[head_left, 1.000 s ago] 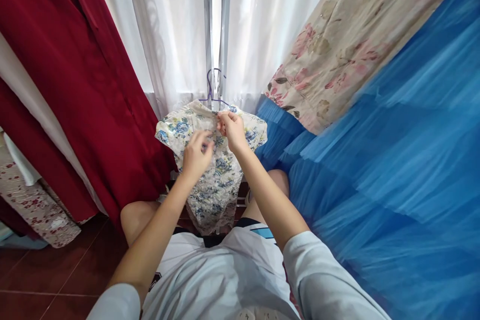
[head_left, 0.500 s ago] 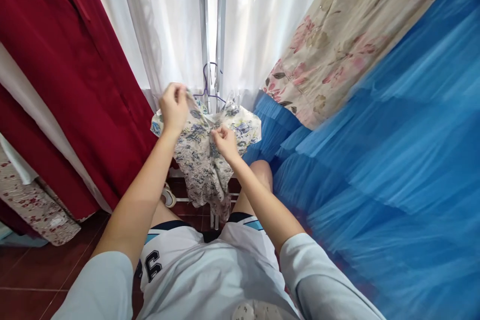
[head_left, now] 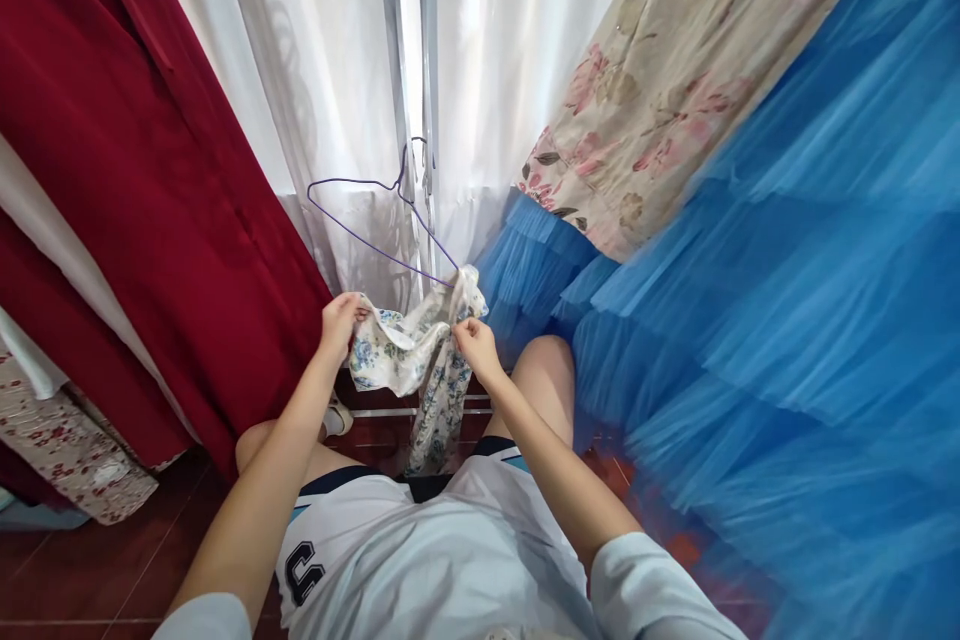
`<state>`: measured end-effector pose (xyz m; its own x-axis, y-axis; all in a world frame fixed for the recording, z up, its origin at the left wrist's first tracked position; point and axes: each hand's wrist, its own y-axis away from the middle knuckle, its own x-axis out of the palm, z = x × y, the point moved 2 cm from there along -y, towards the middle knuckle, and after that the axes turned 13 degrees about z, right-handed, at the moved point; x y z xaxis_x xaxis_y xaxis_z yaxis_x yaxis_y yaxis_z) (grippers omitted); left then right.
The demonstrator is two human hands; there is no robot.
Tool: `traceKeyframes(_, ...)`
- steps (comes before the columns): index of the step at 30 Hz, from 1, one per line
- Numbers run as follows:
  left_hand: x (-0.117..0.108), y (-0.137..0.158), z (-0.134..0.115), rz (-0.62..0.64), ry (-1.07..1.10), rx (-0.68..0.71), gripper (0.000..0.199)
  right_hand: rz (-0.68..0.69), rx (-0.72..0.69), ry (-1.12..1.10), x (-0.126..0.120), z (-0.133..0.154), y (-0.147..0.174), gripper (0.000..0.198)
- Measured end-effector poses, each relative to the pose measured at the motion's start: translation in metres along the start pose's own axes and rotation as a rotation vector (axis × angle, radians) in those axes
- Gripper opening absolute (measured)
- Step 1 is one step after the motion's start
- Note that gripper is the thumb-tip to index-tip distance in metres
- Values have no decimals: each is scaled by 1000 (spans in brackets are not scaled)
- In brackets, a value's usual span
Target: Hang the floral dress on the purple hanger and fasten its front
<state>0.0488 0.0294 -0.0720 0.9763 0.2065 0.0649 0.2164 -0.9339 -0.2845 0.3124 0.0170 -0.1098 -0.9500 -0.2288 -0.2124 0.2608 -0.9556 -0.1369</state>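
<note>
A white dress with a blue floral print hangs bunched between my hands. My left hand is closed on its left edge. My right hand pinches the cloth near the middle of the garment. A purple wire hanger is hooked on the metal rack pole. Its left arm is bare, tilted up to the left, and its right end is still inside the garment's right shoulder.
Dark red cloth hangs on the left and white curtains behind the pole. A beige floral garment and a blue tiered tulle skirt hang on the right. Red tiles cover the floor.
The left side of the dress has come off the hanger, which now tilts with its left arm exposed. Both hands have moved down, drawing the garment lower.
</note>
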Motion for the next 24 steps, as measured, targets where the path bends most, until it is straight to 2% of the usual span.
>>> traceKeyframes(3,37,29,-18,255,-179,233,22,142,85,49,-6,-20,15,19)
traceKeyframes(5,62,45,-36,356,-305,348,21,241,76,54,-5,-16,26,17)
traceKeyframes(8,96,61,-59,481,-364,360,22,537,-78,-15,3,14,41,42)
traceKeyframes(10,111,65,-67,518,-316,328,24,686,-184,-27,6,37,49,33)
traceKeyframes(11,115,66,-68,526,-273,298,26,667,-220,12,4,46,51,25)
traceKeyframes(13,116,68,-66,583,-160,185,29,477,-294,172,-4,59,53,18)
traceKeyframes(15,110,72,-58,720,-54,20,34,214,-389,319,-19,67,53,21)
traceKeyframes(18,95,84,-44,947,-32,-136,41,-91,-464,283,-49,73,51,21)
traceKeyframes(19,90,89,-39,986,-59,-139,41,-175,-464,230,-60,75,48,21)
traceKeyframes(21,81,97,-34,985,-126,-84,37,-322,-460,153,-84,78,40,22)
traceKeyframes(24,78,103,-39,867,-290,59,31,-411,-438,134,-114,89,14,23)
